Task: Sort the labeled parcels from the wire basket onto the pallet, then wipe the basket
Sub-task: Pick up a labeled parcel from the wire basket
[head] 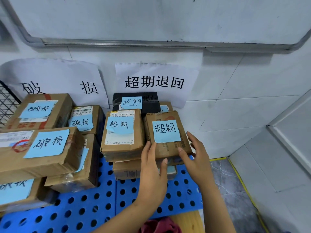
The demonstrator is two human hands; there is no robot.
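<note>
Red cloth (159, 226) at frame bottom, between my forearms. Both grips wide, fingers straight: left grip (153, 167) touches the left side of the 超期 parcel (168, 137), right grip (195, 153) has its thumb on the front edge. Parcel sits atop the right stack on the blue pallet (94, 207), below the 超期退回 sheet (154, 81).

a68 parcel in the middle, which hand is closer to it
Left. The left hand is right beside the A68 parcel, at its lower right corner; the right hand is farther right, on the far side of the neighbouring parcel.
</note>
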